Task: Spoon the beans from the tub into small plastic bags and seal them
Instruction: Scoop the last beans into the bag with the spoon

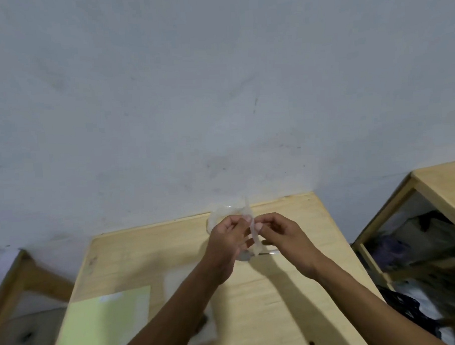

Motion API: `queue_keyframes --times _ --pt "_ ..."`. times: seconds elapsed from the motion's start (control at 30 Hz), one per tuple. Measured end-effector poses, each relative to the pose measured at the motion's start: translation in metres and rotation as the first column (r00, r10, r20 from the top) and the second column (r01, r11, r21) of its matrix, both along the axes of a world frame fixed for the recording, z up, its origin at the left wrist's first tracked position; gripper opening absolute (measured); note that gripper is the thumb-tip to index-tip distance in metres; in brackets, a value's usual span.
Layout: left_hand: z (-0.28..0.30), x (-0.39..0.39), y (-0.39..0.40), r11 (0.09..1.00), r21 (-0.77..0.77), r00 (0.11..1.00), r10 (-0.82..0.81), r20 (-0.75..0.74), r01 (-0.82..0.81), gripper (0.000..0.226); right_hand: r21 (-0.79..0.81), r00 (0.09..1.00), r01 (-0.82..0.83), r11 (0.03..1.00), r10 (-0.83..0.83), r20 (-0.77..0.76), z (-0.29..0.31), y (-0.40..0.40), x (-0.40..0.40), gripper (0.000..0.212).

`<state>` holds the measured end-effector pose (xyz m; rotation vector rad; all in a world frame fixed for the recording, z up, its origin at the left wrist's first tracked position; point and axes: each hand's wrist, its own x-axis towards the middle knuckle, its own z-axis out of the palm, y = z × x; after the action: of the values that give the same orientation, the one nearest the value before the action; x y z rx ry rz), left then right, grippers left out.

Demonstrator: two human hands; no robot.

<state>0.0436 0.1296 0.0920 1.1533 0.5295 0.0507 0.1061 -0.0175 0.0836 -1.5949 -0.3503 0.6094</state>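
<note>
Both my hands are raised above the far part of a wooden table point(291, 287). My left hand point(229, 240) and my right hand point(281, 235) pinch a small clear plastic bag point(253, 228) between thumbs and fingers; a strip of it hangs down between them. Behind my left hand stands a clear plastic tub point(220, 211), mostly hidden and blurred; I cannot see beans in it. A metal spoon point(253, 255) lies on the table below my hands, its bowl to the left.
A pale green sheet point(102, 326) lies at the table's near left, with clear plastic bags point(181, 281) beside it. A grey wall point(217, 94) rises right behind the table. A wooden shelf unit point(430, 189) with dark clutter stands to the right, another wooden piece point(22, 272) to the left.
</note>
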Motion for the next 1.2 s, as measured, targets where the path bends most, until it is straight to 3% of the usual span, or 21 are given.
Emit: queue_keyframes --times 0.13,0.2,0.33,0.43,0.57,0.73,0.87,1.0,1.2 --pt "0.001 -0.002 0.015 0.994 0.080 0.997 0.072 0.008 -0.073 0.008 0.103 0.998 -0.056 0.993 0.058 -0.014 0.010 0.022 -0.002 0.019" --pt "-0.001 -0.003 0.020 0.988 0.124 0.996 0.094 0.003 -0.094 0.018 0.099 0.997 -0.079 0.992 0.077 0.016 0.011 0.028 -0.003 0.017" --pt "0.000 -0.004 0.026 0.969 0.209 0.991 0.136 -0.011 -0.131 0.019 -0.079 0.969 -0.087 0.993 0.103 0.224 0.006 0.040 -0.004 0.020" --pt "0.000 -0.004 0.029 0.950 0.265 0.985 0.173 -0.004 -0.165 0.012 -0.198 0.931 -0.009 0.980 0.081 0.355 0.001 0.051 -0.006 0.019" --pt "-0.008 -0.001 0.038 0.903 0.379 0.975 0.223 -0.013 -0.201 0.016 -0.234 0.927 0.045 0.971 0.047 0.371 -0.004 0.057 -0.002 0.023" --pt "-0.014 -0.007 0.039 0.842 0.519 0.980 0.195 -0.040 -0.146 0.015 -0.257 0.895 0.276 0.926 -0.150 0.421 0.000 0.060 0.016 0.023" --pt "-0.016 -0.015 0.041 0.712 0.699 0.988 0.145 -0.050 -0.069 0.014 -0.303 0.933 0.193 0.933 -0.079 0.351 0.000 0.062 0.022 0.020" --pt "-0.015 -0.015 0.046 0.736 0.676 0.999 0.034 -0.003 -0.023 0.057 -0.250 0.954 0.148 0.957 -0.071 0.292 0.003 0.061 0.015 0.018" --pt "-0.013 -0.015 0.046 0.689 0.716 0.992 -0.120 -0.044 0.115 0.060 -0.118 0.957 0.214 0.970 -0.184 0.223 0.004 0.061 0.014 0.020"
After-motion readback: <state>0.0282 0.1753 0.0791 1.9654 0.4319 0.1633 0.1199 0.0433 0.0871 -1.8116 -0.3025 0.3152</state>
